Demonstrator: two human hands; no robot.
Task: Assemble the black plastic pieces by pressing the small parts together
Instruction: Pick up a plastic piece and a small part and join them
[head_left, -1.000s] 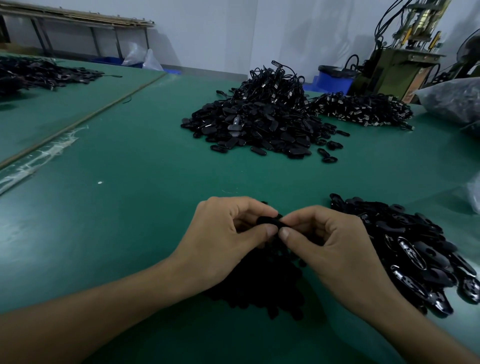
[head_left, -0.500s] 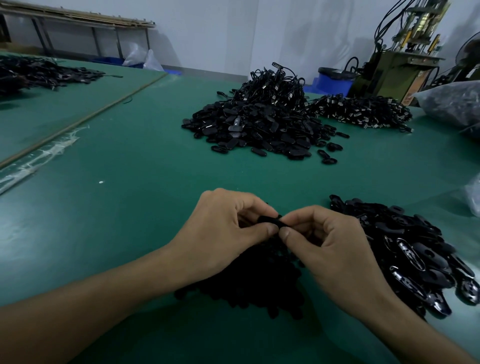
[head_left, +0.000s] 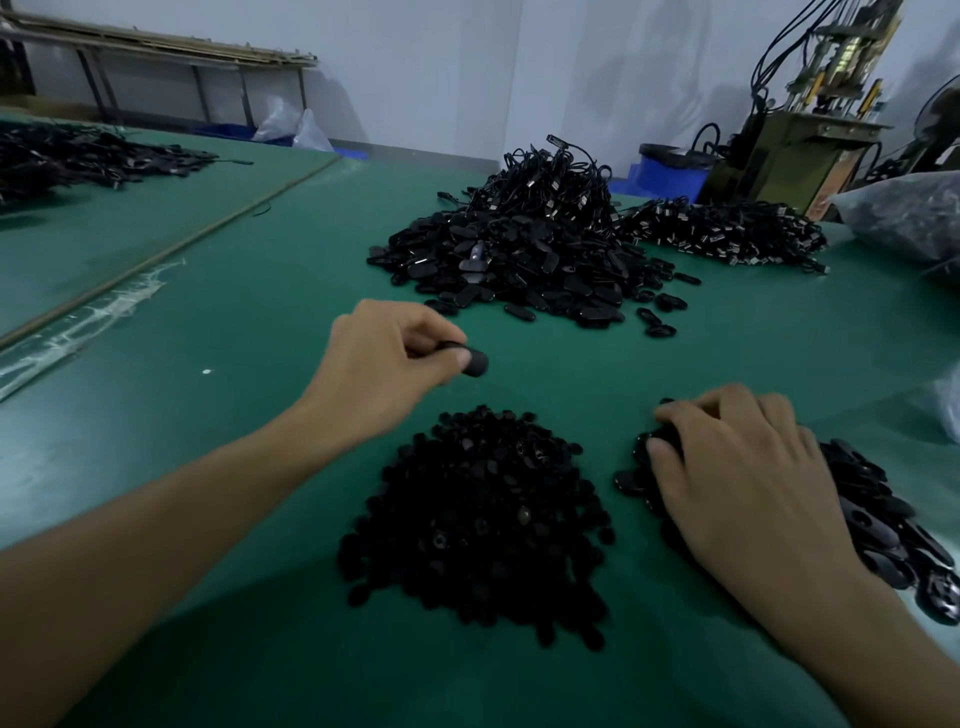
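My left hand (head_left: 387, 364) is stretched forward over the green table (head_left: 234, 332) and pinches a black plastic piece (head_left: 474, 362) between thumb and fingers. Below it lies a heap of small black parts (head_left: 478, 525). My right hand (head_left: 737, 478) rests on the near right heap of black oval pieces (head_left: 883, 514), its fingers curled down into the heap's left edge. Whether it holds a piece is hidden by the fingers.
A large pile of black pieces (head_left: 519, 260) lies at the middle back, with a corded pile (head_left: 727, 236) to its right. Another dark pile (head_left: 78, 156) sits far left. A plastic bag (head_left: 909, 218) and a machine (head_left: 810, 140) stand at the right.
My hands have parted. The left hand moved forward and up with the black piece. The right hand moved right and down onto the near right heap.
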